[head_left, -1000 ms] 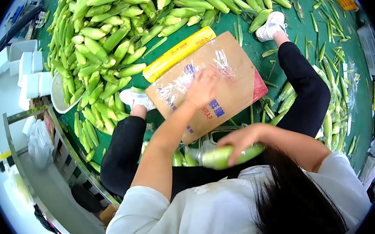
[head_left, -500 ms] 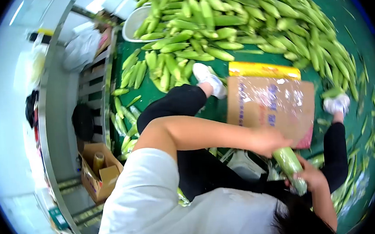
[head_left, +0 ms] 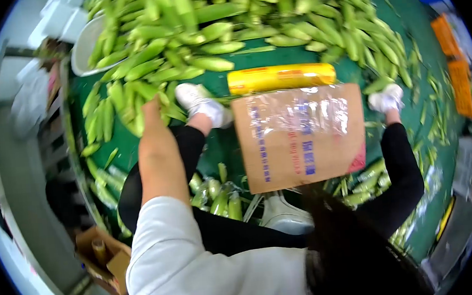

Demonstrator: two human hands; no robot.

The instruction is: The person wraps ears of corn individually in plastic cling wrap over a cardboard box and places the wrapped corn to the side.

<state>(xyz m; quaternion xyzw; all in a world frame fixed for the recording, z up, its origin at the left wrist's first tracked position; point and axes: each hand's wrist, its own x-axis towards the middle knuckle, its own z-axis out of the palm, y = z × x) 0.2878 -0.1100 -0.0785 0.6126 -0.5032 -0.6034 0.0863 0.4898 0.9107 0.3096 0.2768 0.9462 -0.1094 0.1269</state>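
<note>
My left arm stretches forward to the pile of green corn cobs in husks (head_left: 146,68). My left hand (head_left: 152,111) is over the near left edge of that pile, among the cobs (head_left: 130,103). Its fingers are smeared and cannot be told from the husks. My right hand is out of sight, behind dark hair at the bottom. Between my legs lies a cardboard sheet (head_left: 274,139) with clear plastic film (head_left: 322,110) over its upper part. A yellow roll (head_left: 280,78) lies along its far edge.
A white tub (head_left: 81,51) stands at the upper left beside the corn. Film-wrapped cobs (head_left: 226,202) lie below the cardboard. An open box (head_left: 104,263) is at the lower left, near a metal rack. Loose husks (head_left: 436,115) litter the green floor at the right.
My left hand has gone from the film-wrapped cob, over the cardboard's lower edge, forward and left to the pile. The wrapped cob and my right hand have left view. The camera has turned.
</note>
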